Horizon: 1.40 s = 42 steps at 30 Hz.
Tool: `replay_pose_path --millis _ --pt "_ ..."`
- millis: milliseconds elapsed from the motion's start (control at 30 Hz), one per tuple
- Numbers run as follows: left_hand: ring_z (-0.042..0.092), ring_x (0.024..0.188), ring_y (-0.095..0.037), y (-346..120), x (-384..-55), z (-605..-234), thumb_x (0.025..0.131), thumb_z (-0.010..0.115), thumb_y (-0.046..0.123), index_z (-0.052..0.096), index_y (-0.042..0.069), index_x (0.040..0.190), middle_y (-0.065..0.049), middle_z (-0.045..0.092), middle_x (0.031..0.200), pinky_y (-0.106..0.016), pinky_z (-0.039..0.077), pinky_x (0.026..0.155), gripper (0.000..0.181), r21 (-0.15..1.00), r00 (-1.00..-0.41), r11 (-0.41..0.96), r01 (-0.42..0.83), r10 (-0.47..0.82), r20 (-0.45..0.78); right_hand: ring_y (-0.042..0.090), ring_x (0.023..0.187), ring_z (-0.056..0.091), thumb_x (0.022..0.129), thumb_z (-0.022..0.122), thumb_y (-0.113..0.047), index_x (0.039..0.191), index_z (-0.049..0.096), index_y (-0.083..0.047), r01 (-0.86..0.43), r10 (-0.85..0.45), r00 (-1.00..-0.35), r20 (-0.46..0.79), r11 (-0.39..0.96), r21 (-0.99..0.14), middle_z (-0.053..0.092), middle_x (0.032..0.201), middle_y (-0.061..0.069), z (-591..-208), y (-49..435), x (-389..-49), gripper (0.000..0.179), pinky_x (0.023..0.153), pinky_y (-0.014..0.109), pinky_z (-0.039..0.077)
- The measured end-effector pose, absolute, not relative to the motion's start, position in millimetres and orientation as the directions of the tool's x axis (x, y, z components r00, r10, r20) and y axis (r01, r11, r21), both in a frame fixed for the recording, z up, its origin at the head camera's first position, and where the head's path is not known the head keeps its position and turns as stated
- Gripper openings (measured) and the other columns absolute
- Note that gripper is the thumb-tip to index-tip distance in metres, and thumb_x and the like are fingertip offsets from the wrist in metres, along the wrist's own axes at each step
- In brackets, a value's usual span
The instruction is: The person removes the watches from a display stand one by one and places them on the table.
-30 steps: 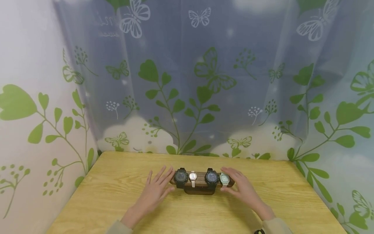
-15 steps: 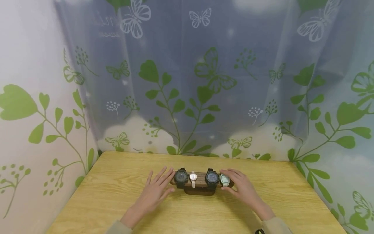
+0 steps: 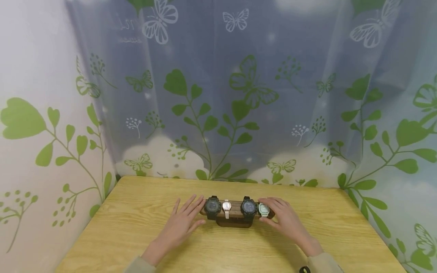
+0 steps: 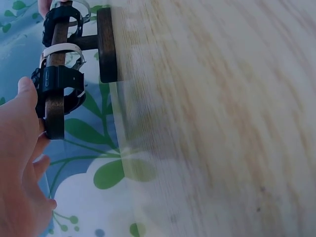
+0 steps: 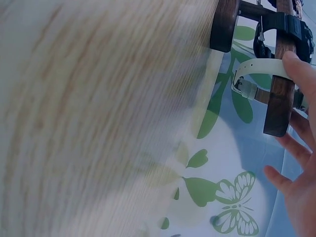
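While the wooden watch stand (image 3: 236,205) sits on the bench (image 3: 146,197), near its far edge and about midway between the two far corners, a hand attends each end. The left hand (image 3: 178,224) is spread, fingers fairly straight, seeming to touch the left end beside the black watch (image 3: 213,206). The right hand (image 3: 288,220) pinches the pale green watch (image 3: 263,209) at the right end, thumb on the near side, fingers beyond. Between them sit a white-strapped watch (image 3: 227,206) and a bulky dark watch (image 3: 249,206).

I'd judge the stand stiff and moderately heavy, steady enough on its base (image 3: 235,223), though its raised bar carries the weight high, so a hard push on one end might tip it. To shift it, I'd take the base, or both bar ends together. The watches look light, their cases smooth and possibly slippery, the glass easily scratched; I'd hold each by its case edges or strap.
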State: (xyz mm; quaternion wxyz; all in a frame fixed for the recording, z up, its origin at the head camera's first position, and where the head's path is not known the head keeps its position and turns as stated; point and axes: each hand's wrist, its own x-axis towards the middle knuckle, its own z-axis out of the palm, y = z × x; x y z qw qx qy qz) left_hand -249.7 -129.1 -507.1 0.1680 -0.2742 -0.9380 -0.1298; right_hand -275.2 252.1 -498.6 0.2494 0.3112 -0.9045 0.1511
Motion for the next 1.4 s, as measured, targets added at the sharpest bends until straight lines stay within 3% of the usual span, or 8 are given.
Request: replay_pose_path --millis 433,767,1400 --pt "0.026 0.153 -0.026 -128.3 -247.6 -505.9 0.101 0.059 0.044 0.036 0.015 0.158 0.001 0.031 0.164 -0.065 0.012 0.121 0.069 0.164 -0.790 0.810 0.563 0.469 0.393 0.030 0.113 0.064 0.077 0.087 -0.029 0.132 0.064 -0.008 -0.659 -0.494 -0.629 0.600 0.749 -0.075 0.070 0.123 0.007 -498.3 274.1 -274.6 0.063 0.094 0.056 0.054" --pt "0.028 0.152 -0.029 -129.2 -247.9 -508.2 0.101 0.059 0.044 0.037 0.013 0.158 0.000 0.028 0.165 -0.066 0.013 0.120 0.069 0.175 -0.790 0.806 0.566 0.468 0.396 0.031 0.107 0.065 0.067 0.093 -0.020 0.126 0.067 -0.008 -0.640 -0.474 -0.601 0.643 0.767 -0.033 0.072 0.114 0.007 -493.7 296.1 -265.0 0.065 0.088 0.057 0.056" --pt "0.030 0.151 -0.030 -128.2 -248.2 -508.7 0.100 0.060 0.042 0.034 0.016 0.159 0.000 0.027 0.165 -0.066 0.013 0.120 0.069 0.193 -0.791 0.800 0.568 0.464 0.399 0.029 0.103 0.067 0.064 0.092 -0.023 0.124 0.068 -0.010 -0.651 -0.538 -0.576 0.615 0.758 0.054 0.072 0.114 0.004 -497.9 310.4 -247.2 0.066 0.082 0.053 0.058"
